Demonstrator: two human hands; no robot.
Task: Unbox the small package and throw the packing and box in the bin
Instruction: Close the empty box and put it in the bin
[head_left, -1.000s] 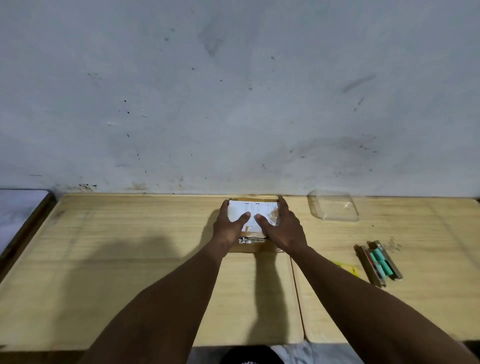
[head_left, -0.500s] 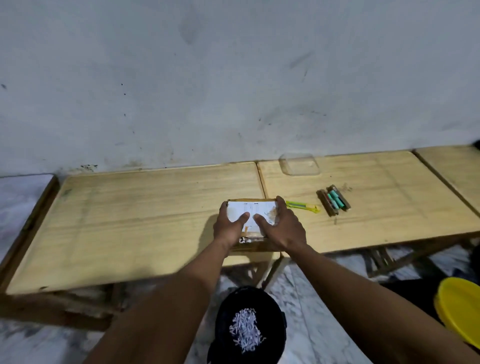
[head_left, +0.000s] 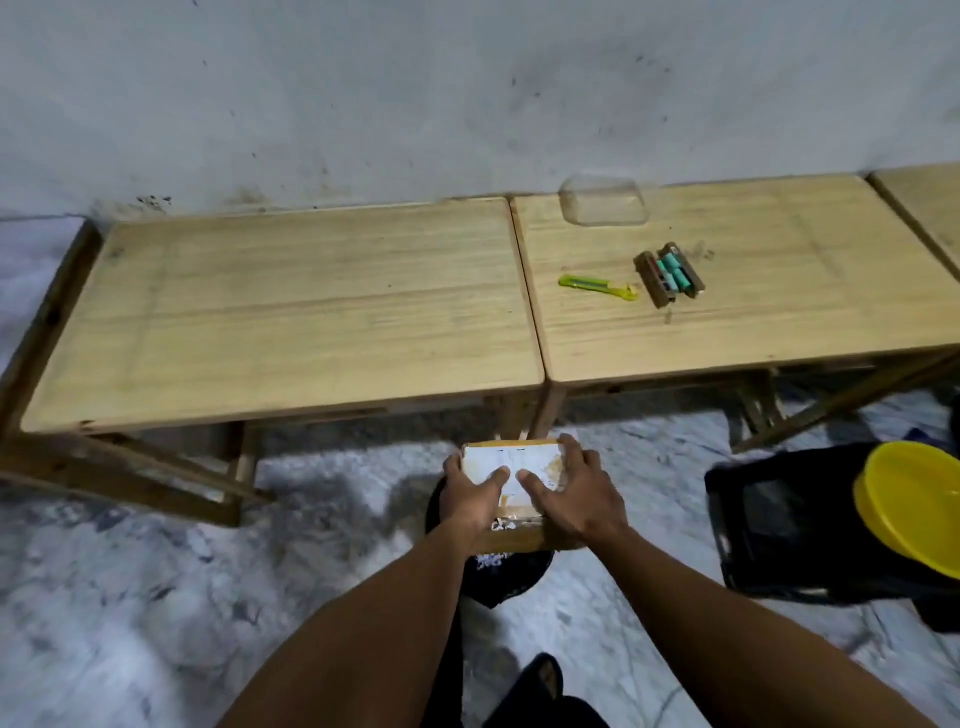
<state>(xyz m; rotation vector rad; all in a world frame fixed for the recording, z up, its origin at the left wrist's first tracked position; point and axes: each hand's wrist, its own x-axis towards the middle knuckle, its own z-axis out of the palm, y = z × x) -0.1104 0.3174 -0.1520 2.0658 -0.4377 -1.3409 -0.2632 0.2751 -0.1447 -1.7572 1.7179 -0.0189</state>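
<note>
Box (head_left: 511, 470) sits clasped between both hands' fingers (head_left: 496, 475) above bin (head_left: 511, 577).

A pale grey wall (head_left: 415, 93), scuffed and speckled with dark marks, fills the picture from 10 to 2 o'clock. Against its foot stand two light wooden benches side by side, their tops touching: the left bench (head_left: 291, 312) at 10 o'clock, the right bench (head_left: 779, 312) at 2 o'clock. The corner of a third wooden top (head_left: 930, 197) shows at the right edge. Below lies a marbled grey-and-white floor (head_left: 130, 597), with soft shadows under the benches' slanted legs.
</note>
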